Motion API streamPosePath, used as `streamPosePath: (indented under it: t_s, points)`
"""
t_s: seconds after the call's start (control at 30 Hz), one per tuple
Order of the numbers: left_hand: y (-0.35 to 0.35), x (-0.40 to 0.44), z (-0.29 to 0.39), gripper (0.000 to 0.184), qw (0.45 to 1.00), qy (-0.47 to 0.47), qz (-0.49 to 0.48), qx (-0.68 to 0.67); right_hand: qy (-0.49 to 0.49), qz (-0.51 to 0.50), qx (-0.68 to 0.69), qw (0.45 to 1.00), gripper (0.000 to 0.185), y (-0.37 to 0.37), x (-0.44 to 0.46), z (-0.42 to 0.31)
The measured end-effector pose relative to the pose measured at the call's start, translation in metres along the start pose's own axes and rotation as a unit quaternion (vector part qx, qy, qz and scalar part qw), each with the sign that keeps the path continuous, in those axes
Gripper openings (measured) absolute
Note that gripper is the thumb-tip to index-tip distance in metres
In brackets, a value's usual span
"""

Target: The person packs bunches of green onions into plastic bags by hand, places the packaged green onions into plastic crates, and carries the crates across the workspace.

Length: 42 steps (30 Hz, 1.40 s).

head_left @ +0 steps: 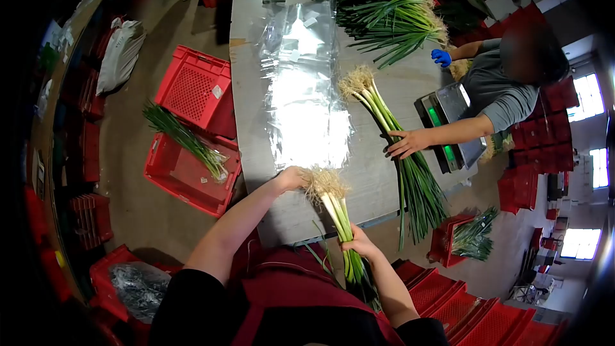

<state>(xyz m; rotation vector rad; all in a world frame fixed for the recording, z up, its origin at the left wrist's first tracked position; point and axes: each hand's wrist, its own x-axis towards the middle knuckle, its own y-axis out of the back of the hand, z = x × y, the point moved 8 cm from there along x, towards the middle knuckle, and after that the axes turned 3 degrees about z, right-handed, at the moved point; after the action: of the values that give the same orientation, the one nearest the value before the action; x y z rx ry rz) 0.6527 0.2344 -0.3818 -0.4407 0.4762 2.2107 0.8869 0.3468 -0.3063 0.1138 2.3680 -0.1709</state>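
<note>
A bunch of leeks or green onions (334, 210) with pale roots is in front of my body, roots toward the table. My right hand (361, 244) is wrapped round its green stalks. My left hand (292, 179) is at the left side of the roots, by the near edge of the clear plastic bags (304, 90); its fingers are partly hidden. Another bunch (378, 109) lies on the table (253, 122) to the right, under a co-worker's bare hand (409, 143).
A co-worker (500, 83) with one blue glove stands at the right beside a scale (442, 115). A large leek pile (384, 9) covers the far end. Red crates (192, 86) stand left, one holding a bunch; more red crates (442, 295) are at the lower right.
</note>
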Motion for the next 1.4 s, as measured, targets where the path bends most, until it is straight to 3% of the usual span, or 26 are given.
streamPosePath:
  t_s: [0.03,0.1,0.17,0.23,0.27,0.4,0.47,0.5,0.57,0.6,0.7,0.77,0.87,0.9,0.97,1.03,1.07,1.1,1.17,1.23,1.3,1.33,1.37,1.4]
  points:
    - [-0.004,-0.005,-0.009,0.012,0.99,0.086,-0.046,-0.106,0.001,0.001,-0.001,1.0,0.062,0.001,0.0,0.014]
    - [0.002,-0.012,-0.008,0.008,0.98,0.096,-0.026,-0.171,0.074,0.107,-0.155,0.979,0.062,0.025,-0.005,0.018]
    - [0.017,-0.018,-0.002,0.008,0.994,0.003,0.072,-0.076,0.066,0.109,-0.164,0.978,0.064,0.015,-0.031,-0.011]
    - [0.014,-0.029,0.016,0.009,0.991,-0.041,0.113,-0.062,0.024,0.027,0.024,0.999,0.065,-0.008,-0.049,-0.027]
    - [0.017,-0.037,0.034,0.012,0.983,-0.088,0.156,-0.043,0.025,-0.015,0.036,0.999,0.064,-0.017,-0.05,-0.025]
    - [0.021,-0.053,0.053,0.015,0.983,-0.081,0.121,0.115,0.03,-0.039,-0.034,0.998,0.062,-0.034,-0.031,-0.009]
    - [0.034,-0.066,0.07,0.011,0.934,-0.249,0.154,0.206,-0.008,0.009,-0.022,1.0,0.066,-0.025,-0.024,0.008]
    - [0.037,-0.069,0.074,0.011,0.933,-0.248,0.157,0.207,-0.006,0.006,-0.024,1.0,0.066,-0.029,-0.024,0.0]
    - [0.035,-0.095,0.1,0.017,0.872,-0.386,0.207,0.218,0.048,-0.069,0.0,0.996,0.062,-0.051,-0.034,-0.02]
    - [0.036,-0.103,0.107,0.017,0.873,-0.385,0.206,0.219,0.067,-0.057,-0.019,0.996,0.058,-0.056,-0.032,-0.029]
    - [0.041,-0.106,0.121,0.047,0.941,-0.286,0.085,0.157,0.027,-0.001,-0.016,0.999,0.057,-0.037,-0.008,-0.014]
    - [0.046,-0.107,0.124,0.056,0.943,-0.301,0.069,0.124,0.01,0.013,-0.025,1.0,0.059,-0.034,-0.008,-0.026]
    - [0.046,-0.123,0.138,0.056,0.955,-0.259,0.049,0.133,0.177,0.17,-0.326,0.913,0.057,-0.039,-0.014,-0.076]
    - [0.052,-0.129,0.154,0.054,0.939,-0.291,0.103,0.149,0.181,0.166,-0.329,0.912,0.057,-0.046,-0.012,-0.08]
    - [0.052,-0.129,0.165,0.052,0.918,-0.322,0.161,0.166,0.158,0.212,-0.5,0.825,0.061,-0.057,-0.009,-0.088]
    - [0.026,-0.138,0.18,0.045,0.831,-0.448,0.128,0.305,0.132,0.186,-0.52,0.823,0.064,-0.071,-0.003,-0.098]
    - [0.004,-0.128,0.163,0.04,0.829,-0.375,0.017,0.415,0.148,0.175,-0.511,0.828,0.063,-0.071,-0.001,-0.102]
    - [0.004,-0.135,0.161,0.04,0.83,-0.374,0.019,0.413,0.163,0.164,-0.503,0.833,0.063,-0.069,0.001,-0.109]
    - [-0.003,-0.175,0.161,0.04,0.726,-0.534,0.012,0.433,0.134,0.169,-0.479,0.851,0.064,-0.053,0.001,-0.123]
    - [0.023,-0.18,0.15,0.037,0.713,-0.535,0.065,0.449,0.15,0.067,-0.253,0.953,0.062,-0.051,0.003,-0.133]
    - [0.068,-0.177,0.146,0.037,0.751,-0.507,0.304,0.294,0.187,0.049,-0.25,0.949,0.065,-0.056,-0.001,-0.151]
    - [0.093,-0.182,0.139,0.03,0.77,-0.431,0.453,0.128,0.132,-0.005,-0.141,0.981,0.068,-0.057,0.004,-0.144]
    - [0.088,-0.175,0.144,0.03,0.768,-0.432,0.456,0.128,0.074,-0.059,-0.029,0.995,0.07,-0.062,0.007,-0.138]
    - [0.091,-0.164,0.145,0.026,0.795,-0.374,0.464,0.113,0.048,-0.074,0.003,0.996,0.074,-0.071,0.004,-0.149]
